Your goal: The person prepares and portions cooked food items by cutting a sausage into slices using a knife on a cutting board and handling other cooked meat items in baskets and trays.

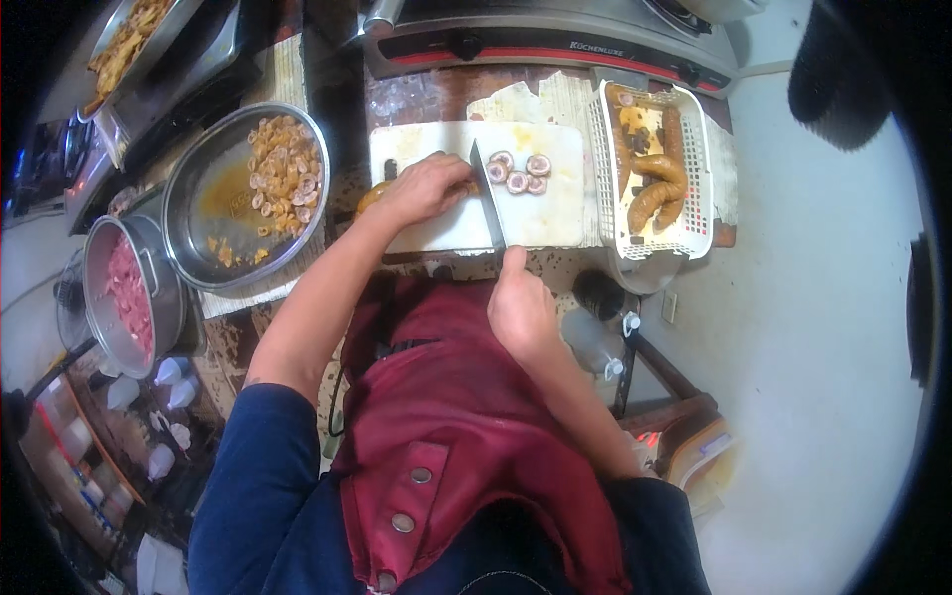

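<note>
On a white cutting board (439, 230), my left hand (431, 186) presses down a brown cooked intestine (374, 196), its fingers curled over the end beside the blade. Most of that piece is hidden under the hand. My right hand (523, 301) grips the handle of a kitchen knife (487, 195) at the board's near edge. The blade crosses the board, its flat side just right of my left fingertips. Several round cut slices (518, 181) with pale, layered middles lie right of the blade. More whole brown intestines (658, 178) rest in a white plastic basket (703, 178) at the right.
To the left, a steel basin (195, 256) holds many sliced rings (286, 175) and some brown liquid. Beyond it stands a metal pot (165, 253) of pink raw meat (128, 290). A gas stove (550, 48) borders the board's far side. Plastic bottles (593, 338) stand below the table's right end.
</note>
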`<state>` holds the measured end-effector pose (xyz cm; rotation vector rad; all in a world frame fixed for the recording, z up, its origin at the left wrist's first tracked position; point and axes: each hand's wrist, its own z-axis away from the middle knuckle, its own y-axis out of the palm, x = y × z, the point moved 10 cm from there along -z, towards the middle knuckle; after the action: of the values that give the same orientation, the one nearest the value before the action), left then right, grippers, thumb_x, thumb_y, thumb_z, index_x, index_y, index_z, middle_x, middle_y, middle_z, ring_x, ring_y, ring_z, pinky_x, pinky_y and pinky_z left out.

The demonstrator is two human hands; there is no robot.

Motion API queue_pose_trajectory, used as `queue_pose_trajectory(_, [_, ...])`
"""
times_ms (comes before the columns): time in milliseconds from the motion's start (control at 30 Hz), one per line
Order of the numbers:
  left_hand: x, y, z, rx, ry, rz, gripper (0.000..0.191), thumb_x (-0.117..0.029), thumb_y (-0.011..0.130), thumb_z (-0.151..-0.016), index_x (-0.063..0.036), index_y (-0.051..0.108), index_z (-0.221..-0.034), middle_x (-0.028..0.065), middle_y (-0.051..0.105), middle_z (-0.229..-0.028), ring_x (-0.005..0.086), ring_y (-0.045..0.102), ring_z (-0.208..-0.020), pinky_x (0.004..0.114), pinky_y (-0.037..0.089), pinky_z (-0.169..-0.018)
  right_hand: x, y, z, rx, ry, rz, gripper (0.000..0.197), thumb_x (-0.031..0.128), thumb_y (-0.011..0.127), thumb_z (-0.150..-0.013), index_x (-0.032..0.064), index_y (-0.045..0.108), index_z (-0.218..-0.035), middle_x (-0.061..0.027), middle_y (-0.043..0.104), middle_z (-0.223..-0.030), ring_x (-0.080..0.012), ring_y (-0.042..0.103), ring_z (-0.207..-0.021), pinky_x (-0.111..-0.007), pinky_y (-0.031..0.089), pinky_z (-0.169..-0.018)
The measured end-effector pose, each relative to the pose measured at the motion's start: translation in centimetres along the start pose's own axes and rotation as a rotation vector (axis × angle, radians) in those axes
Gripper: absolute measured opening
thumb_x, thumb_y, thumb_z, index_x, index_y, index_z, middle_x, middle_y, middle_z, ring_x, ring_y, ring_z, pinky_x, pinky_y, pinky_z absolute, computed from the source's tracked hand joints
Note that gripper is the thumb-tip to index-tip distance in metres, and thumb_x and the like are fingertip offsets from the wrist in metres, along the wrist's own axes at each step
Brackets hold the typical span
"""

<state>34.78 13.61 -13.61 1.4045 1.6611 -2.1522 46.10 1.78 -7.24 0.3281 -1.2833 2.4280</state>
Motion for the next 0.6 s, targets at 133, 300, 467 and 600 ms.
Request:
queue_pose_trajectory(133, [0.0, -0.1, -0.2, -0.019, -0.005, 0.003, 0.02, -0.011, 0.068, -0.079, -0.0028, 0.061, -0.097, 0.0158, 0.063, -0.095, 0.0352, 0.059, -0.094, 0.044, 0.049, -0.083, 0.4, 0.4, -1.5, -0.026, -0.033, -0.075, 0.015, 0.002, 0.04, -0.088, -0.0045, 0.038, -0.101, -0.0363, 0.06, -0.079, -0.054, 0.059, -0.081, -0.061, 0.043, -0.075])
queue_pose_trajectory(300, [0.4, 0.2, -0.3, 0.008, -0.064, -0.005, 0.02, -0.009, 0.068, -0.078, -0.003, 0.061, -0.097, 0.0163, 0.064, -0.095, 0.0356, 0.06, -0.094, 0.044, 0.049, -0.083, 1.6, 0.2, -4.6, -0.116, -0.082, -0.076, 0.017, 0.0, 0.042, -0.085, -0.0054, 0.038, -0.1, -0.0367, 0.06, -0.079, -0.0534, 0.059, -0.082, -0.06, 0.044, -0.075])
queue_pose_trajectory(467, [1.2, 0.6, -0.1, -0.021, -0.026, -0.01, 0.02, -0.008, 0.067, -0.077, -0.0033, 0.061, -0.095, 0.0168, 0.063, -0.093, 0.0362, 0.059, -0.093, 0.044, 0.049, -0.082, -0.7, 2.1, -0.1, 0.01, -0.008, 0.046, 0.022, 0.001, 0.045, -0.087, -0.0059, 0.039, -0.106, -0.0309, 0.062, -0.077, -0.049, 0.063, -0.075, -0.057, 0.049, -0.069])
queue_pose_trajectory(600, [0.0, 0.0, -0.7, -0.011, -0.028, 0.0, 0.019, -0.006, 0.066, -0.076, -0.0023, 0.059, -0.093, 0.0169, 0.062, -0.09, 0.0364, 0.059, -0.093, 0.044, 0.048, -0.082, -0.1, 3.0, -5.0, -0.24, -0.132, -0.107, 0.019, -0.002, 0.042, -0.084, -0.0025, 0.038, -0.103, -0.032, 0.061, -0.077, -0.0527, 0.059, -0.076, -0.06, 0.044, -0.073])
